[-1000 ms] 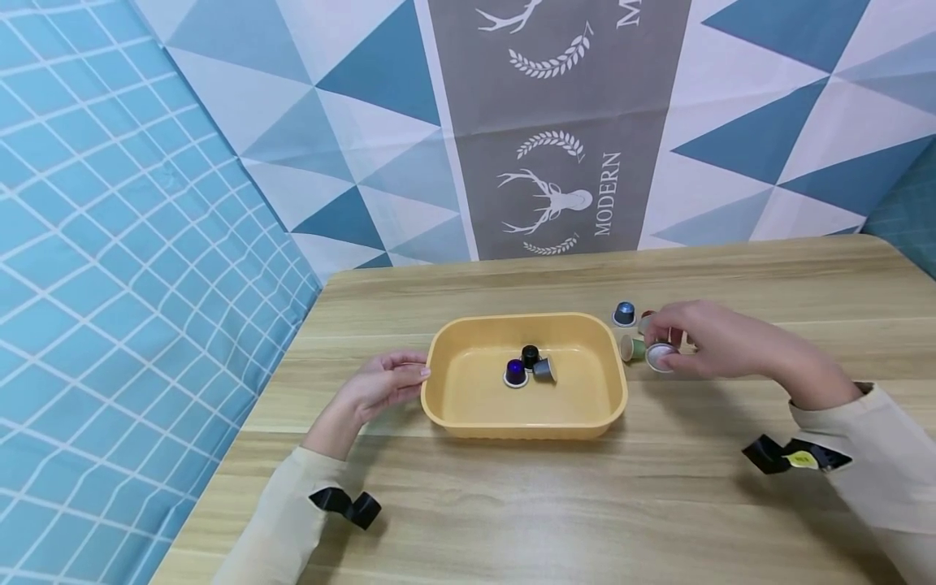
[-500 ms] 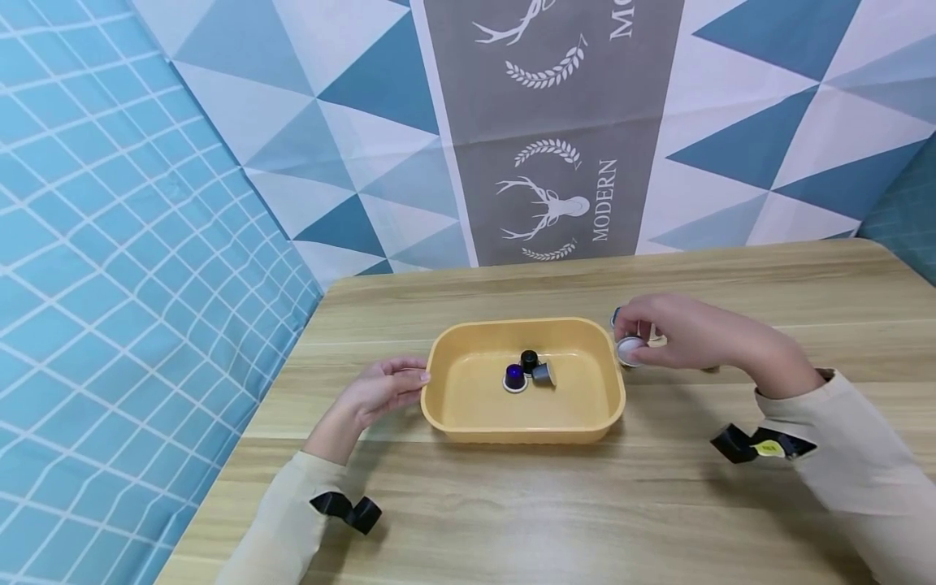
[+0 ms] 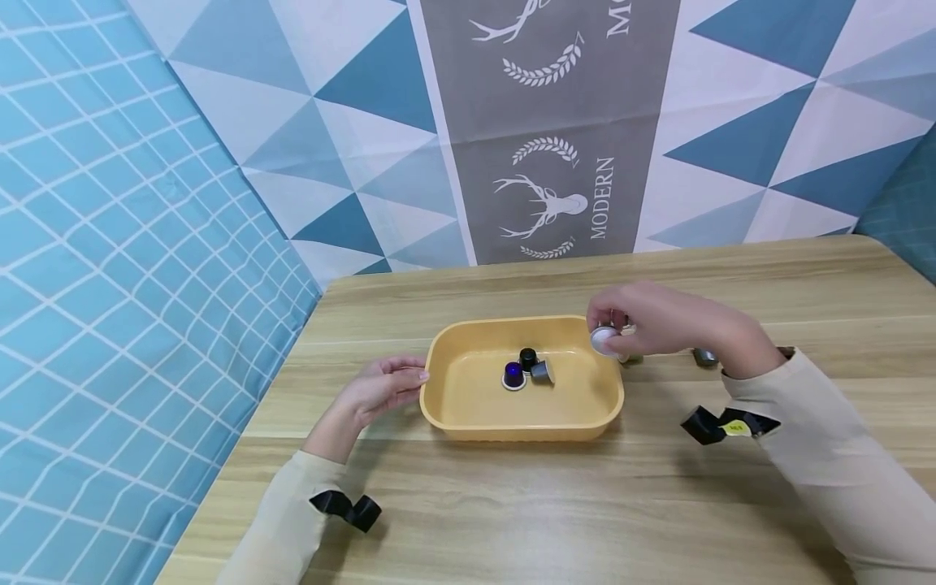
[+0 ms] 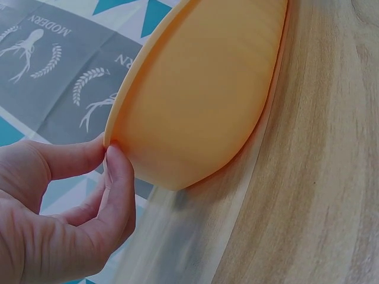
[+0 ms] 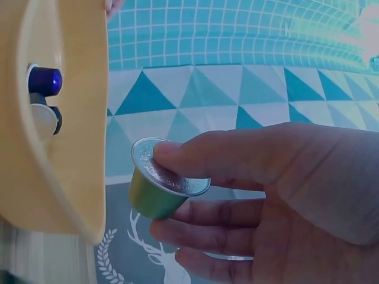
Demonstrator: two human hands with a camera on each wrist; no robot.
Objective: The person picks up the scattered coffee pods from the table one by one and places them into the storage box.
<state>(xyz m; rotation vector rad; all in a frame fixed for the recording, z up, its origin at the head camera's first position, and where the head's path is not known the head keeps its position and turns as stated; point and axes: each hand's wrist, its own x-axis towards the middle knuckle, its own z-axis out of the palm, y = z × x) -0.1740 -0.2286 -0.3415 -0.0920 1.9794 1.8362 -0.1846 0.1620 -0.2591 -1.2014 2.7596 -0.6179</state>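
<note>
My left hand (image 3: pixel 383 388) pinches the left rim of a yellow plastic tub (image 3: pixel 468 414) between thumb and fingers. A coffee capsule (image 5: pixel 157 192) with a green-gold body and silver foil lid is in my right hand (image 3: pixel 658 321), thumb on the lid and fingers against the body. That hand is over the tub's right rim. In the tub, a purple-blue capsule (image 3: pixel 514 374) and a black capsule (image 3: pixel 528 358) stand upright. A grey capsule (image 3: pixel 542 372) lies on its side against them. A silvery rim (image 5: pixel 231 257) shows behind my lower right fingers.
On the wooden table (image 3: pixel 512 512), a dark capsule (image 3: pixel 704 357) lies beside my right wrist. A greenish capsule (image 3: pixel 632 360) sits partly hidden under my right hand. Patterned cloth (image 3: pixel 292 146) hangs behind the table and on the left.
My right hand has carried the capsule leftward from the table to the tub's right rim. My left hand stays on the left rim. The capsules in the tub have not moved.
</note>
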